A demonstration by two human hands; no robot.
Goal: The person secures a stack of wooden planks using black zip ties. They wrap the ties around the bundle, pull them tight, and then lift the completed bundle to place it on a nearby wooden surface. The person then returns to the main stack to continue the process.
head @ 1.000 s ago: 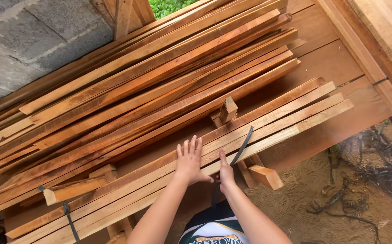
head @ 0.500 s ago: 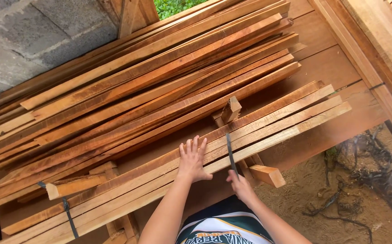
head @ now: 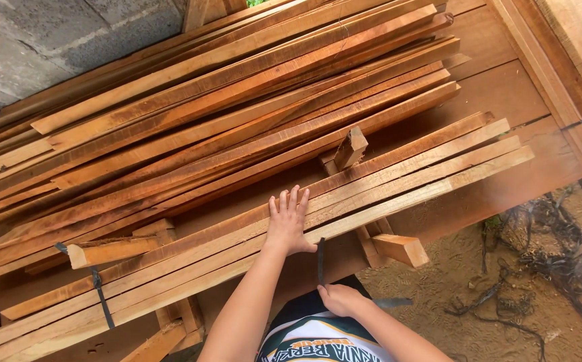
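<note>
Right hand (head: 340,299) sits closest in, low by the body, its grip closed around the lower end of a dark strap (head: 320,261). That strap runs straight up from the fist and meets the near edge of the slat bundle (head: 398,177). Just right of the fist, another bit of dark strap (head: 391,303) pokes out sideways.

Up from there, the left hand (head: 287,221) lies flat on the bundle, palm down, fingers spread wide and holding nothing, pressing on the pale slats just left of where the strap reaches them. The bundle itself stretches far to the right of both hands, ends stepped unevenly.

Right of the fist and under the bundle, a short wood block (head: 401,249) juts out over the sandy ground (head: 499,322). Off to the left of the flat hand, a second dark band (head: 101,302) wraps the same bundle beside a stubby offcut (head: 106,253).

Beyond the fingertips, a small block (head: 350,147) stands tilted between bundle and the big loose heap of reddish planks (head: 237,114). Farthest back, a grey concrete wall (head: 49,47).
</note>
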